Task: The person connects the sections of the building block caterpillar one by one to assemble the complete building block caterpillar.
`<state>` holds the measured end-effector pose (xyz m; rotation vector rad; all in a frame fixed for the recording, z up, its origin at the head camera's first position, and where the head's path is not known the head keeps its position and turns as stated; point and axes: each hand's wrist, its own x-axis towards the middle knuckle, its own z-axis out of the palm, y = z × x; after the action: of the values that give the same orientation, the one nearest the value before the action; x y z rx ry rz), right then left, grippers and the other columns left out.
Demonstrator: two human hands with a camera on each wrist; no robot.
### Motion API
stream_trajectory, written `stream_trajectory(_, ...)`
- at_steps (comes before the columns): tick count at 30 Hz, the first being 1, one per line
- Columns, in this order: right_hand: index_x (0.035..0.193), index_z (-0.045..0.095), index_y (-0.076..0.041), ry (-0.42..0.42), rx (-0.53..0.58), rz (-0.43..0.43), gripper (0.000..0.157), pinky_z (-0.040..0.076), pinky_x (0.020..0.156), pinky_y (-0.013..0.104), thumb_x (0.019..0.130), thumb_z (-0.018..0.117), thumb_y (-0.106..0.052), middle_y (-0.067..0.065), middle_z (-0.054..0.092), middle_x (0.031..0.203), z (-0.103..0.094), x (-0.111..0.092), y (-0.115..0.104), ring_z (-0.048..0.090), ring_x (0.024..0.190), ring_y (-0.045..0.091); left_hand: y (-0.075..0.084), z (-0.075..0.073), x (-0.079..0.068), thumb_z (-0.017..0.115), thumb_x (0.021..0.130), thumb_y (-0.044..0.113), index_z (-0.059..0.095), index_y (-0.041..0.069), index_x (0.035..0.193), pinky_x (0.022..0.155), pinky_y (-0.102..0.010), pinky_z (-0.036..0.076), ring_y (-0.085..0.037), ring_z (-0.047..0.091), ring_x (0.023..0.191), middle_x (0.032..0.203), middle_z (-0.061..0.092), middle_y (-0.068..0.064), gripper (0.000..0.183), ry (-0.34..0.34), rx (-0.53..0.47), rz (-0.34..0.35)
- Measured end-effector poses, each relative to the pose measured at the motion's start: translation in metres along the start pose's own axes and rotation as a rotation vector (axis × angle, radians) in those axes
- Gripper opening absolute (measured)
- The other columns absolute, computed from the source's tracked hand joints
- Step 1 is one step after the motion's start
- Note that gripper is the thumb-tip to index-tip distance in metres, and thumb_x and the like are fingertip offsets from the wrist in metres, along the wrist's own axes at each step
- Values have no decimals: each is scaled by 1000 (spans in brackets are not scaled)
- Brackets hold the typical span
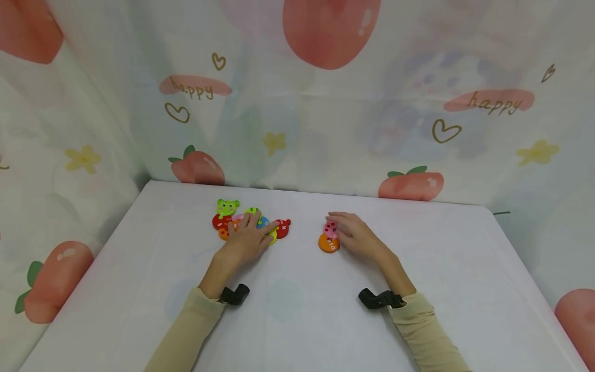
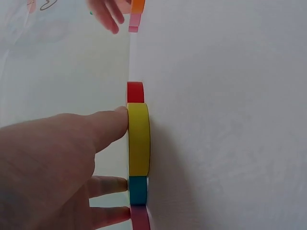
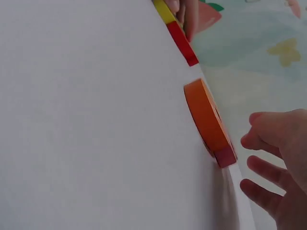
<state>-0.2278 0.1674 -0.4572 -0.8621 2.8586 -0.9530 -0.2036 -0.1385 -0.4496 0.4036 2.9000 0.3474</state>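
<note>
My left hand (image 1: 244, 243) lies with spread fingers over a row of joined, colourful letter puzzle pieces. A green piece with a smiling animal face (image 1: 228, 207) tops the row's left end, above a red piece (image 1: 220, 222); another red piece (image 1: 283, 229) forms the right end. In the left wrist view, fingertips touch a yellow piece (image 2: 139, 139) and a teal piece (image 2: 138, 190). The hand covers part of the row. Farther right, an orange piece (image 1: 328, 244) adjoins a pink spotted piece (image 1: 329, 230). My right hand (image 1: 359, 237) hovers beside this pair, fingers loosely bent, holding nothing.
The pieces lie on a white-covered table (image 1: 302, 330), with a gap between the row and the pair. A printed cloth (image 1: 321, 124) with fruit and flowers hangs behind the table's back edge. Black wrist mounts (image 1: 235, 294) sit on both wrists.
</note>
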Motion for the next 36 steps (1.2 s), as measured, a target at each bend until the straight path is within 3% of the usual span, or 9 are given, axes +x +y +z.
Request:
stream_trajectory(6, 138, 52, -3, -102, 51, -27, 47, 33, 114, 56, 91, 53, 1, 16, 46, 149, -5, -6, 14, 40, 138, 38, 1, -1, 0, 49, 99, 42, 38, 37, 148, 109, -76, 16, -44, 15, 149, 161, 21, -17, 50, 5, -4, -4)
stream_trajectory(16, 138, 51, 0, -125, 70, -84, 52, 32, 114, 57, 86, 51, 7, 17, 46, 149, -4, -6, 17, 40, 138, 38, 1, -1, -1, 50, 99, 40, 40, 36, 147, 108, -77, 17, -45, 17, 148, 160, 22, -19, 50, 13, -15, 4)
stream_trajectory(26, 134, 56, 1, -137, 64, -84, 46, 31, 114, 56, 88, 54, 6, 18, 47, 148, -4, -5, 17, 40, 139, 39, 1, 0, 0, 50, 99, 40, 40, 36, 147, 108, -77, 17, -45, 16, 148, 160, 22, -18, 49, 20, -21, 2)
stream_trajectory(36, 133, 57, 3, -90, -61, 51, 43, 35, 113, 54, 89, 56, 3, 17, 45, 150, -9, -6, 14, 40, 138, 39, 1, 0, -1, 51, 99, 40, 39, 36, 147, 107, -78, 17, -45, 17, 148, 160, 22, -18, 50, 23, -27, -2)
